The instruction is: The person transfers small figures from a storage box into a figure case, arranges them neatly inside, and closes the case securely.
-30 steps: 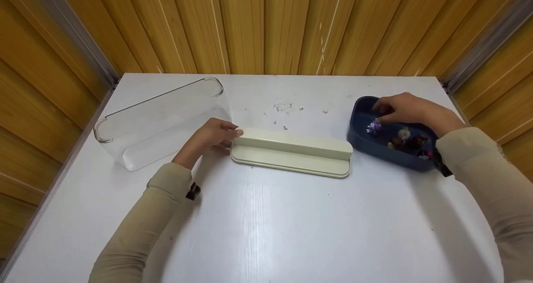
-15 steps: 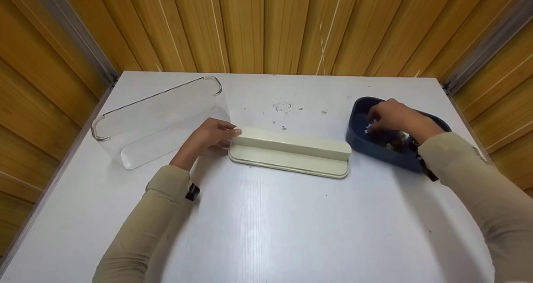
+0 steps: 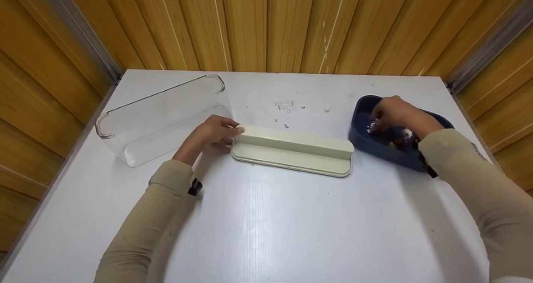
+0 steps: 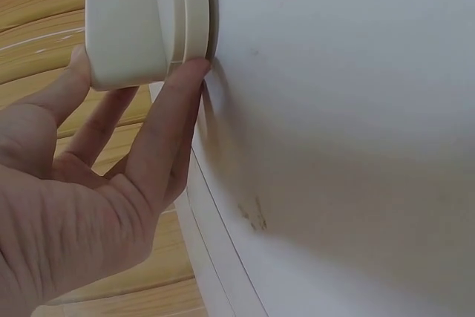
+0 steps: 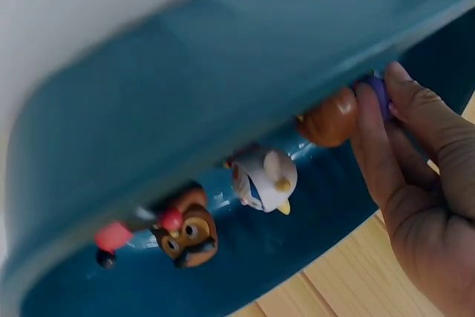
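A cream stepped stand [image 3: 291,158] lies in the middle of the white table. My left hand [image 3: 208,132] holds its left end, thumb on the upper step and a finger [image 4: 167,120] against the base edge. Over on the right, my right hand [image 3: 395,113] reaches into a dark blue basin [image 3: 385,155]. There its thumb and fingers pinch a small purple figurine [image 5: 379,96], mostly covered by them. A brown rounded toy [image 5: 330,119] sits right beside the fingertips. Farther along the basin lie a white figurine [image 5: 263,177] and a brown one with big eyes [image 5: 194,239].
A clear plastic bin [image 3: 166,104] stands at the left rear, close to the left hand. Red and black toy parts [image 5: 111,237] show near the basin's end. A wood-patterned wall [image 3: 245,29] rises behind the white table [image 3: 266,216].
My right hand has moved slightly left and deeper into the basin, closing its fingers on the purple figurine. The left hand keeps its place on the stand.
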### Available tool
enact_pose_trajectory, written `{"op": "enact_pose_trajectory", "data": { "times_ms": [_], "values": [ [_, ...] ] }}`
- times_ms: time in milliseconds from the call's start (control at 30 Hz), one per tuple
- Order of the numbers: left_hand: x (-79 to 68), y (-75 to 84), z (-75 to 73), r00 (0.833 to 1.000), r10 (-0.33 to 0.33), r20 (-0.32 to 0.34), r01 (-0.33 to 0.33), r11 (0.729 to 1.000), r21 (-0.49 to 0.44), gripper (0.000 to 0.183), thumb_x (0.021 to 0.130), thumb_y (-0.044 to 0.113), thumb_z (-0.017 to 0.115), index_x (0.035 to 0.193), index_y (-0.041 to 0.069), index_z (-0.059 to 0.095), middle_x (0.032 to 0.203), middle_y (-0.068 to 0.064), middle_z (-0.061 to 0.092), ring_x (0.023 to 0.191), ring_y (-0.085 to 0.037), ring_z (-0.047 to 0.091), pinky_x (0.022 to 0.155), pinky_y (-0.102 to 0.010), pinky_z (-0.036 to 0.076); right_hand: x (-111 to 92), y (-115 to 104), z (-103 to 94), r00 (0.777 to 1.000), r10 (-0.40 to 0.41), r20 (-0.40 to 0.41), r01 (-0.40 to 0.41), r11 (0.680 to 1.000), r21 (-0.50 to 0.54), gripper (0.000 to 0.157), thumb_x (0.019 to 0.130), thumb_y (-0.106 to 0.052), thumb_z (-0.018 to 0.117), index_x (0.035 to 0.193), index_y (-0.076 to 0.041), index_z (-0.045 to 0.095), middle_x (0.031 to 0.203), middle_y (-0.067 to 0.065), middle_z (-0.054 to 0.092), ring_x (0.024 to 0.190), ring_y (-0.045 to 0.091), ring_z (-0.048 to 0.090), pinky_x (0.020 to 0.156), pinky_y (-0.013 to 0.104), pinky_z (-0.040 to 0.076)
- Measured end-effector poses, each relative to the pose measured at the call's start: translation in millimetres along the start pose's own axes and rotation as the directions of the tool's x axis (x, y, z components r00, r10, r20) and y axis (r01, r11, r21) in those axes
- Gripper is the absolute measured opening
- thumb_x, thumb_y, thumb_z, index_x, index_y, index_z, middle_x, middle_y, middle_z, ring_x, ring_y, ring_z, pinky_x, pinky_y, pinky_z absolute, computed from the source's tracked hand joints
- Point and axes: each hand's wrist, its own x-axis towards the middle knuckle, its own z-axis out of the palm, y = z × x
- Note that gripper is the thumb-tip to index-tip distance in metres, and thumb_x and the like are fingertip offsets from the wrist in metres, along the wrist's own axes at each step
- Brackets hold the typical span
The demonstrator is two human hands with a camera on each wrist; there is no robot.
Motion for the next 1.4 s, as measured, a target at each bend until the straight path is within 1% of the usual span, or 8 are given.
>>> {"op": "enact_pose_trajectory", "data": {
  "times_ms": [100,267,433,600,867,1033,1267,1400],
  "values": [
    [0.9,1.3,-0.1,1.000,-0.012,0.007,0.012,1.000,-0.015,0.052,0.097,0.031,0.073,0.141,0.008,0.058,0.132,-0.014,0.063,0.114,-0.031,0.065,0.088,-0.041,0.061,0.6,0.5,-2.6,1.000,-0.027,0.004,0.027,0.999,-0.032,0.019,0.087,0.002,0.075,0.105,0.007,0.074,0.098,0.021,0.070,0.085,0.027,0.066,0.077,0.045,0.060],
    [0.4,2.4,-0.8,1.000,-0.019,0.015,0.020,0.999,-0.050,0.050,0.096,0.029,0.073,0.140,0.008,0.059,0.133,-0.015,0.062,0.117,-0.033,0.063,0.093,-0.044,0.058,1.2,-1.0,-6.2,0.999,-0.037,0.004,0.037,0.996,-0.087,0.019,0.086,0.001,0.076,0.105,0.004,0.076,0.098,0.019,0.071,0.085,0.027,0.063,0.077,0.045,0.059],
    [1.6,1.4,0.5,0.999,-0.029,0.016,0.030,0.999,-0.041,0.051,0.096,0.031,0.074,0.139,0.008,0.059,0.134,-0.016,0.061,0.119,-0.034,0.063,0.093,-0.044,0.058,2.5,0.6,-6.7,0.999,-0.018,0.044,0.021,0.998,-0.062,0.021,0.087,-0.002,0.078,0.107,0.002,0.076,0.100,0.018,0.070,0.086,0.028,0.062,0.078,0.045,0.059],
    [2.3,0.8,2.2,1.000,-0.024,0.012,0.025,0.999,-0.041,0.052,0.096,0.032,0.074,0.139,0.008,0.059,0.134,-0.016,0.061,0.118,-0.032,0.063,0.091,-0.044,0.059,4.1,2.0,-8.5,0.997,0.022,0.075,-0.018,0.999,-0.047,0.022,0.088,-0.002,0.077,0.110,0.002,0.075,0.101,0.018,0.069,0.085,0.027,0.062,0.080,0.046,0.060],
    [1.3,1.3,0.4,0.999,-0.037,0.003,0.037,0.998,-0.052,0.051,0.096,0.031,0.074,0.139,0.008,0.059,0.134,-0.015,0.061,0.118,-0.033,0.062,0.093,-0.044,0.058,5.4,1.6,-7.4,0.998,0.006,0.064,-0.002,0.999,-0.054,0.021,0.088,-0.002,0.077,0.108,0.001,0.076,0.099,0.015,0.071,0.082,0.023,0.063,0.077,0.042,0.060],
    [0.5,2.1,-0.2,0.999,-0.036,0.007,0.036,0.998,-0.050,0.051,0.096,0.031,0.074,0.138,0.008,0.060,0.134,-0.015,0.061,0.117,-0.032,0.063,0.092,-0.043,0.059,5.3,1.6,-8.1,0.998,0.006,0.062,-0.003,0.999,-0.052,0.021,0.088,-0.002,0.077,0.109,0.001,0.076,0.100,0.015,0.070,0.083,0.024,0.063,0.077,0.043,0.060],
    [-0.2,1.0,-1.2,1.000,-0.011,0.010,0.011,0.999,-0.049,0.053,0.097,0.030,0.072,0.143,0.008,0.056,0.136,-0.014,0.060,0.118,-0.032,0.064,0.090,-0.041,0.060,4.3,1.1,-5.1,0.999,-0.040,0.009,0.041,0.995,-0.095,0.016,0.084,-0.004,0.081,0.100,-0.002,0.078,0.097,0.013,0.071,0.086,0.025,0.063,0.079,0.046,0.058],
    [0.2,0.8,0.4,1.000,-0.018,0.013,0.019,0.999,-0.045,0.053,0.097,0.031,0.072,0.142,0.008,0.056,0.134,-0.015,0.062,0.116,-0.031,0.064,0.090,-0.041,0.060,1.2,2.1,-2.7,0.998,-0.063,0.006,0.064,0.994,-0.093,0.016,0.085,-0.002,0.079,0.101,-0.002,0.078,0.096,0.012,0.071,0.085,0.025,0.063,0.078,0.046,0.059]
  ]
}}
